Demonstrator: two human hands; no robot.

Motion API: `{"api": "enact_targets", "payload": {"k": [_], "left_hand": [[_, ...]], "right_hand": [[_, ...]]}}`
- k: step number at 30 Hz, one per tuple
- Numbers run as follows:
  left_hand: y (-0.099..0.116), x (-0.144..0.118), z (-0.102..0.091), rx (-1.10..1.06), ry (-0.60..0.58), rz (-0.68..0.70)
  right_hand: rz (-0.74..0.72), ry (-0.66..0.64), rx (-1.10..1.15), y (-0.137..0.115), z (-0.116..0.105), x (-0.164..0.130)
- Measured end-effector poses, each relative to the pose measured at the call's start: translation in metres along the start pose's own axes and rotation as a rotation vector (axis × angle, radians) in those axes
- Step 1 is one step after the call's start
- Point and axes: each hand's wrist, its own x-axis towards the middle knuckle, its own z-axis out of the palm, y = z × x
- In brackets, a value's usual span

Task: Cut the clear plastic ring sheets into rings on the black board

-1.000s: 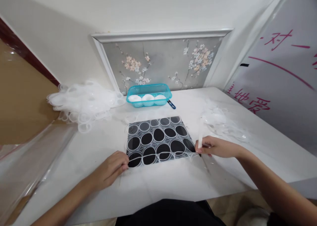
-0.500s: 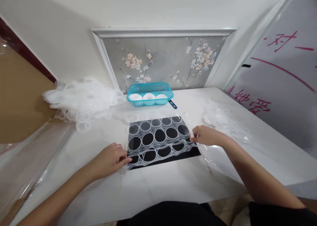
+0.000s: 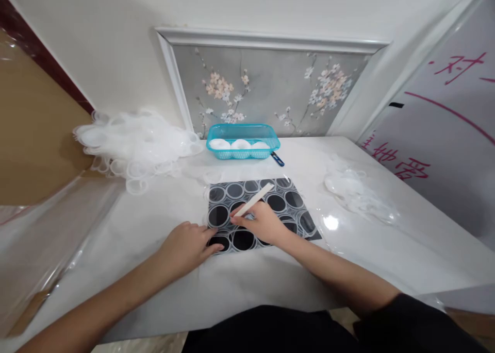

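Observation:
A clear film printed with rows of pale rings lies over a black sheet on the table. My right hand is closed on a flat white stick, which slants up to the right above the film. Its lower end is hidden by my fingers, so whether it touches the film I cannot tell. At the film's left edge my left hand lies open, thumb and fingertips resting on the lower left corner. Part of the ring pattern is covered by my right hand.
A heap of white ring-shaped plastic pieces stands at the back left. Behind the film is a blue basket with white round pieces, a dark blue cutter beside it. Clear plastic scraps lie at the right.
My right hand has moved left from the film's right edge to its middle, carrying the white stick. The film's lower part now lies flatter. My left hand's fingers have spread onto the corner.

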Motion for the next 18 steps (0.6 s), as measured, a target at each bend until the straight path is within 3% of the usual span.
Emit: {"api": "enact_targets", "payload": {"k": [3, 9, 18], "left_hand": [[0.005, -0.010, 0.012, 0.095, 0.001, -0.007], [0.013, -0.017, 0.025, 0.127, 0.084, -0.010], [0.019, -0.014, 0.018, 0.199, -0.090, -0.062]], "right_hand": [[0.013, -0.052, 0.030, 0.005, 0.020, 0.017], [0.001, -0.075, 0.073, 0.013, 0.037, 0.027], [0.027, -0.058, 0.084, 0.014, 0.043, 0.021]]}}
